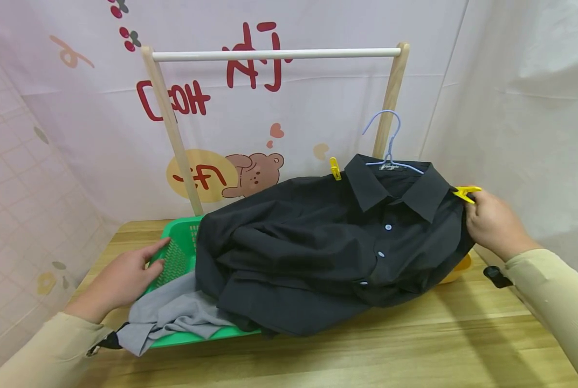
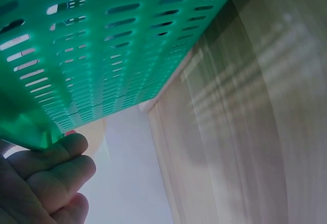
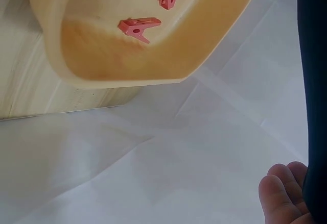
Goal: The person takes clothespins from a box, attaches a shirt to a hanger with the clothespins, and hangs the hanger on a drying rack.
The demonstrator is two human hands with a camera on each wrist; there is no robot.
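A black button-up shirt (image 1: 313, 242) hangs slanted on a light-blue wire hanger (image 1: 390, 143), its body spread to the left over the basket. My right hand (image 1: 497, 223) grips the shirt's shoulder at the right, the fingers going behind the dark cloth. Right beside that hand, a yellow clothespin (image 1: 466, 193) is clipped near the collar. Another yellow clothespin (image 1: 335, 169) sits on the opposite shoulder. At the left, my left hand (image 1: 124, 277) holds the rim of a green basket (image 2: 122, 40), fingers curled at its outer side in the left wrist view. Grey cloth (image 1: 177, 310) spills over the basket's front.
Behind stands a rack with wooden posts (image 1: 172, 129) and a white bar (image 1: 274, 54). A yellow-orange bin (image 3: 153, 71), mostly hidden behind the shirt in the head view, contains red clothespins (image 3: 138, 28). All stands on a wooden table (image 1: 415, 350) before a printed curtain.
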